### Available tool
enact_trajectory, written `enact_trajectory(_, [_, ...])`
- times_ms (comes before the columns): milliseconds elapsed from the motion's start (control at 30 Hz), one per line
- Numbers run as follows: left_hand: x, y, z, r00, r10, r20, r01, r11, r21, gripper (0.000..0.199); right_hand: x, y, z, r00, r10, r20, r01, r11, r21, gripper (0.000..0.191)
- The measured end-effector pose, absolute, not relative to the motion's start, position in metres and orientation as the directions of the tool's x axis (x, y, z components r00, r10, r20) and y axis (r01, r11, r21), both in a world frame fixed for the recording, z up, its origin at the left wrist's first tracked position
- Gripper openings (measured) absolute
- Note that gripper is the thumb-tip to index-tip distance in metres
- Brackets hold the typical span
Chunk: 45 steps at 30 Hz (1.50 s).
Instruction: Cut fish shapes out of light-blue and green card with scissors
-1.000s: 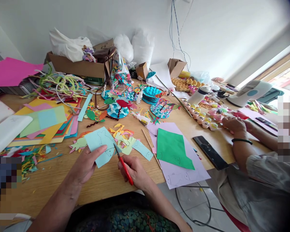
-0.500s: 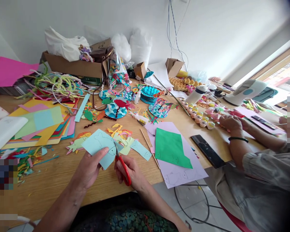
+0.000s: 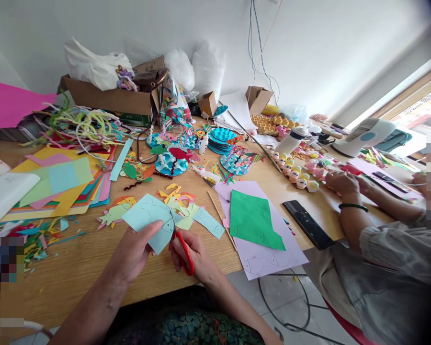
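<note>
- The left grip (image 3: 139, 250) holds a light-blue paper (image 3: 143, 215) between thumb and fingers, the thumb pressed flat on its face.
- The right grip (image 3: 193, 254) is closed around the red handles of the scissors (image 3: 181, 240); their blades point away from it and meet the right side of the blue paper, by the drawn fish's head. How far the blades stand apart is too small to tell.
- The blue paper, marked with a fish outline, spans the space just ahead of both grips, above the counter (image 3: 70, 282).
- Just beyond the right grip lie yellow and pale-green paper scraps (image 3: 187, 218) and a narrow blue piece (image 3: 209, 222) with pencil lines.
- To the right of the right grip, a thin wooden stick (image 3: 218, 212) touches a lilac sheet (image 3: 290, 258), which carries a green sheet (image 3: 253, 218).
- Ahead of the left grip, cut-out paper fish (image 3: 119, 212) lie close together.
- Farther left of the left grip, coloured sheets (image 3: 75, 203) lie in an overlapping pile.
- Well ahead of the right grip are a glue bottle (image 3: 211, 178) on its side and a stack of blue discs (image 3: 221, 144).
- Far right of the right grip, past a black phone (image 3: 307, 224), a co-worker's hands (image 3: 345, 184) are near small chick figures (image 3: 298, 178).
</note>
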State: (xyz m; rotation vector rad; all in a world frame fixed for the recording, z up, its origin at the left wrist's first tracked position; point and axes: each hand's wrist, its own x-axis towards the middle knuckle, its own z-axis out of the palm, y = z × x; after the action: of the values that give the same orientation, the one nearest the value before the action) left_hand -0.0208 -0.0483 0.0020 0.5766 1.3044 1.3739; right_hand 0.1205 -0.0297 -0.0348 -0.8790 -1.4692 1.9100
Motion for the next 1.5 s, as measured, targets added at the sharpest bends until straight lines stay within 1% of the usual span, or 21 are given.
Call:
enact_trajectory(133, [-0.019, -0.0498, 0.0012, -0.247, 0.914, -0.321, -0.376, 0.215, 0.901, 0.027, 0.1209, -0.03, -0.0325, -0.61, 0.78, -0.142, -0.037, -0.207, -0.978, 0.042])
enact_trajectory(367, [-0.0174, -0.0505, -0.0002, -0.208, 0.927, -0.311, -0.37, 0.22, 0.902, 0.027, 0.1213, -0.031, -0.0282, -0.601, 0.789, -0.124, 0.002, -0.154, -0.988, 0.047])
enact_trajectory(667, [-0.0143, -0.0501, 0.0031, -0.229, 0.922, -0.312, -0.378, 0.211, 0.901, 0.029, 0.1207, -0.0316, -0.0285, -0.573, 0.811, -0.118, 0.02, -0.13, -0.991, 0.047])
enact_trajectory(900, [-0.0131, -0.0503, 0.0024, -0.232, 0.926, -0.298, -0.376, 0.198, 0.905, 0.027, 0.1204, -0.0329, -0.0289, -0.556, 0.827, -0.082, 0.036, -0.075, -0.997, 0.047])
enact_trajectory(1133, [-0.0109, -0.0497, 0.0041, -0.24, 0.928, -0.283, -0.369, 0.183, 0.911, 0.028, 0.121, -0.0339, -0.0284, -0.562, 0.824, -0.073, 0.013, -0.079, -0.997, 0.049])
enact_trajectory(1500, [-0.0112, -0.0511, 0.002, -0.223, 0.935, -0.275, -0.363, 0.182, 0.914, 0.029, 0.1206, -0.0355, -0.0291, -0.562, 0.825, -0.055, -0.04, -0.093, -0.995, 0.046])
